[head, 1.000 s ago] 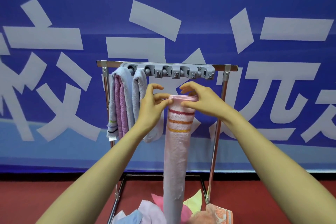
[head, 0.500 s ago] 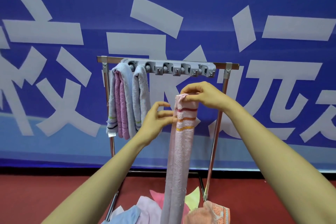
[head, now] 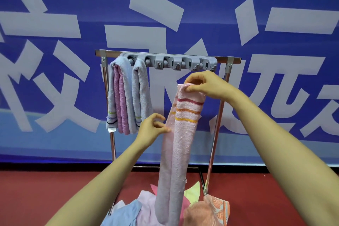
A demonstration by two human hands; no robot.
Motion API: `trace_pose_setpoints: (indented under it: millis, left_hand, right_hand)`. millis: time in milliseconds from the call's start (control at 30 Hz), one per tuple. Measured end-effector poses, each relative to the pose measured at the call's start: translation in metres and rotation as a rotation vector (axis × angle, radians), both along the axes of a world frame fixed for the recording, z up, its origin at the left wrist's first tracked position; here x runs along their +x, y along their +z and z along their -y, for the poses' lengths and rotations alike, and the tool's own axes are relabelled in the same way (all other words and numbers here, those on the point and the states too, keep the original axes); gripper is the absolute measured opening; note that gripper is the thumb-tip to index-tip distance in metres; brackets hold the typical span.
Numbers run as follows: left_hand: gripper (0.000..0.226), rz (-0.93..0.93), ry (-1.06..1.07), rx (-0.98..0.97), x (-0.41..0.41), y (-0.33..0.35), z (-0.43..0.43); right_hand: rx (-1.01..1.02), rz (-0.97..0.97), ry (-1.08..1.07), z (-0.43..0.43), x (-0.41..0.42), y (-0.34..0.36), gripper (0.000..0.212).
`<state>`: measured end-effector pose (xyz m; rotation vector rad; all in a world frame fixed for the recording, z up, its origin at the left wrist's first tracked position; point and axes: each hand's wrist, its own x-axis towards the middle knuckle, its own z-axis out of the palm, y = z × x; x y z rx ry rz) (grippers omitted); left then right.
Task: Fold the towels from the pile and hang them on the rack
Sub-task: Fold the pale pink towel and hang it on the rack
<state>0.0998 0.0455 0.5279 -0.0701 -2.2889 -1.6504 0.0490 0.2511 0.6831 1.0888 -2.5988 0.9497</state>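
My right hand (head: 203, 85) pinches the top end of a long pink towel (head: 178, 152) with red and orange stripes. Folded lengthwise, the towel hangs down in front of the rack to the pile (head: 205, 211) on the floor. My left hand (head: 153, 128) is beside the towel's left edge below the stripes, fingers loosely curled, thumb tip touching the edge. The metal rack (head: 225, 60) carries a grey hook strip (head: 168, 61). A blue and pink folded towel (head: 120, 97) and a light blue one (head: 141, 93) hang at its left end.
A blue banner with large white characters (head: 154, 11) fills the wall behind the rack. The floor (head: 45, 189) is red. Blue, pink, yellow and orange cloths lie heaped at the rack's foot. The right hooks of the strip are bare.
My left hand has let go of the towel's top and slid down its left edge below the stripes. My right hand holds the top alone.
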Motion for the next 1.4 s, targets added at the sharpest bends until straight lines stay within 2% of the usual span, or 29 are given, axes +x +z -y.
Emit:
trace_pose_setpoints:
  millis: [267, 533, 633, 700, 800, 1000, 1200, 1400]
  left_hand:
    - [0.026, -0.107, 0.082, 0.16, -0.003, -0.015, -0.015]
    - [0.035, -0.201, -0.03, 0.23, 0.004, -0.04, -0.03]
    - [0.031, -0.188, -0.064, 0.277, 0.003, -0.048, -0.033]
    - [0.037, -0.161, -0.079, 0.303, 0.004, -0.049, -0.035]
    - [0.056, -0.09, -0.097, 0.228, 0.003, -0.054, -0.038]
    - [0.036, -0.038, -0.043, 0.036, -0.002, -0.06, -0.047]
    - [0.053, 0.066, -0.164, -0.082, -0.002, -0.075, -0.049]
    - [0.047, 0.167, -0.08, -0.09, -0.007, -0.094, -0.047]
  right_hand:
    - [-0.02, -0.039, -0.028, 0.002, 0.001, 0.005, 0.018]
    - [-0.046, -0.05, -0.09, 0.012, -0.002, 0.004, 0.02]
    - [-0.045, -0.049, -0.097, 0.015, -0.001, 0.002, 0.02]
    - [-0.044, -0.052, -0.099, 0.015, -0.001, 0.003, 0.019]
    - [-0.044, -0.057, -0.103, 0.015, 0.0, 0.005, 0.021]
    - [-0.025, -0.09, -0.138, 0.014, -0.001, 0.006, 0.022]
    - [-0.042, -0.096, -0.177, 0.009, -0.005, 0.005, 0.023]
    - [-0.089, -0.1, -0.292, 0.001, -0.016, 0.006, 0.023]
